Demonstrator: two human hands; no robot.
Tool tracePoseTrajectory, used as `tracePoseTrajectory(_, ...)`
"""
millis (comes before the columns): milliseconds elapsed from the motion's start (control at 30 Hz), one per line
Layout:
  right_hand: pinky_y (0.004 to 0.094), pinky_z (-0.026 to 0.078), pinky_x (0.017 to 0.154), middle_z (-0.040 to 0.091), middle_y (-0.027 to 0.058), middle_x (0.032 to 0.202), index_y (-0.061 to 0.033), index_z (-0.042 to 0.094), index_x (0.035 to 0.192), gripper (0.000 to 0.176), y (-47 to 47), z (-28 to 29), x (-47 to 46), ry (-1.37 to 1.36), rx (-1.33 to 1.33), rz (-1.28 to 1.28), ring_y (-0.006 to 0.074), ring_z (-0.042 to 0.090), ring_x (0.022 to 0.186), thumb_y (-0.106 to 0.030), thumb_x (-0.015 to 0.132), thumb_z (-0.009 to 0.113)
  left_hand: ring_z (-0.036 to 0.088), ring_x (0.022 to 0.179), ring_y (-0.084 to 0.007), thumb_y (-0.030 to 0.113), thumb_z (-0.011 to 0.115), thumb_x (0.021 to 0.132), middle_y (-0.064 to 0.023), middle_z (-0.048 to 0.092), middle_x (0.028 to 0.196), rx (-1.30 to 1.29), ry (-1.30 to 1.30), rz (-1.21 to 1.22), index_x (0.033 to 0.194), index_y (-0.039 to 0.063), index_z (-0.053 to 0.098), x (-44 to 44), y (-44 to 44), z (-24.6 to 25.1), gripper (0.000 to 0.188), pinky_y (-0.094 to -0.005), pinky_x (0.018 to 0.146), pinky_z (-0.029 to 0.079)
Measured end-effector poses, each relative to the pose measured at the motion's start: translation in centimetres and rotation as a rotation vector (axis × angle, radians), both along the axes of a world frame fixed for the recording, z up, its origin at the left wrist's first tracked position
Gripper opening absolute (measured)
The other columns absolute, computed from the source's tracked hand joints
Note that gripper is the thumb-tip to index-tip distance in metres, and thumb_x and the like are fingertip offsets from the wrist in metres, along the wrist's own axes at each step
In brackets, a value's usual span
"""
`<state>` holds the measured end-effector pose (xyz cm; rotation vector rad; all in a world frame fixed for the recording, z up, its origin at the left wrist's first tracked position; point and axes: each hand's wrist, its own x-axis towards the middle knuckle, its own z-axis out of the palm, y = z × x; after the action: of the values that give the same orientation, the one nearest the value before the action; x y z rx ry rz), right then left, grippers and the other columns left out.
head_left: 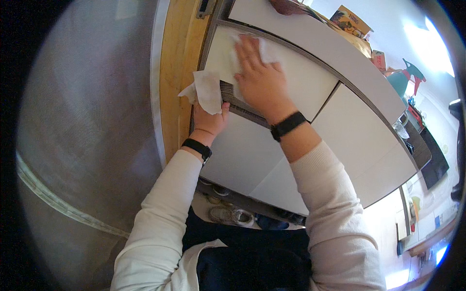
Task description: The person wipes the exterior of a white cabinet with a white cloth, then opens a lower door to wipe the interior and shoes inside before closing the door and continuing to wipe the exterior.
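Observation:
My right hand (255, 72) lies with fingers extended over a white tissue (267, 51), pressing it against the cream drawer front (302, 80) of a white cabinet; it is slightly blurred. Lower left of it, my left hand (211, 118) holds a crumpled white paper tissue (209, 91) upright beside the drawer's left end. Its fingertips rest at the dark wood-grain strip (247, 111) below the drawer front. Each wrist wears a black band.
A wooden door frame (178, 72) and a mesh screen (91, 91) stand left. Shoes (231, 215) lie beneath the cabinet's lower doors (244, 152). On the cabinet top are a printed cardboard box (350, 22) and a green spray bottle (398, 82).

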<state>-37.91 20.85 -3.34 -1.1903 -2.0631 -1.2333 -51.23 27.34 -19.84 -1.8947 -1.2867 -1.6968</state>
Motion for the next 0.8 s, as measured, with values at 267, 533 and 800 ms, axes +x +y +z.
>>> tracePoseTrajectory(267,0.0513,0.027,0.119,0.020,0.0165,0.168,-0.0025,0.030,0.158,0.082,-5.5,-3.7,7.0,0.284,0.239,-0.254,0.0358,0.020,0.154,-0.043,0.093,0.059,0.041,0.132,-0.0495,0.033,0.066,0.086,-0.0254,0.049,0.142,-0.058,-0.023,-0.092,0.141,0.001,0.049,-0.2,0.0,0.1,0.066,-0.0562,0.116,0.030)
tracePoseTrajectory(533,0.0446,0.026,0.121,0.031,0.0164,0.163,0.0000,0.036,0.154,0.075,1.5,-1.3,-2.4,0.002,0.110,0.119,0.0333,0.027,0.152,-0.033,0.091,0.062,0.038,0.137,-0.0490,0.034,0.066,0.087,-0.0252,0.045,0.148,-0.013,0.019,-0.075,0.145,0.003,0.046,-0.3,-0.1,0.4,0.068,-0.0569,0.118,0.026)
tracePoseTrajectory(800,0.0423,0.032,0.117,0.028,0.0138,0.165,-0.0023,0.037,0.154,0.075,-1.7,-0.2,0.1,-0.056,0.015,-0.042,0.0295,0.026,0.153,-0.035,0.091,0.063,0.035,0.140,-0.0476,0.036,0.066,0.089,-0.0257,0.042,0.150,-0.070,-0.031,-0.098,0.147,0.004,0.044,-0.1,-0.3,0.2,0.070,-0.0552,0.119,0.026)
